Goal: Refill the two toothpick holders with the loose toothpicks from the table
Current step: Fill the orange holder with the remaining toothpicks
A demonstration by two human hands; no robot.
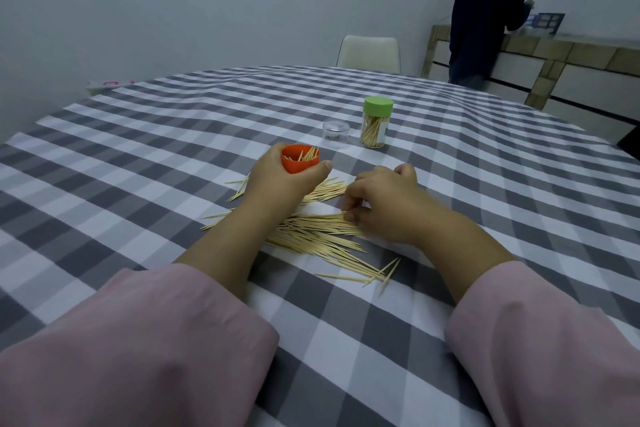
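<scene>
On a grey-and-white checked tablecloth (450,184), a person in pink sleeves is working with two bare hands. Their left hand (277,180) is gripping an orange toothpick holder (298,159), fingers and thumb curling around its wall; the holder is open at the top and a few toothpicks are leaning inside it. Just right of that grip, the right hand (384,201) is reaching down onto a pile of loose toothpicks (322,236), its fingertips (349,215) pinching at the ends of some of them, though how many are actually being held is hard to tell. The pile is spreading beneath and between both wrists and trailing toward the viewer. Beyond the hands, a clear holder with a green lid (375,123) is standing upright, packed with toothpicks, and a small clear cap (336,130) is sitting just beside it. Farther back, a pale chair (369,54) is standing at the table's edge, and another person in dark clothing (485,17) is standing at a tiled counter (571,59).
</scene>
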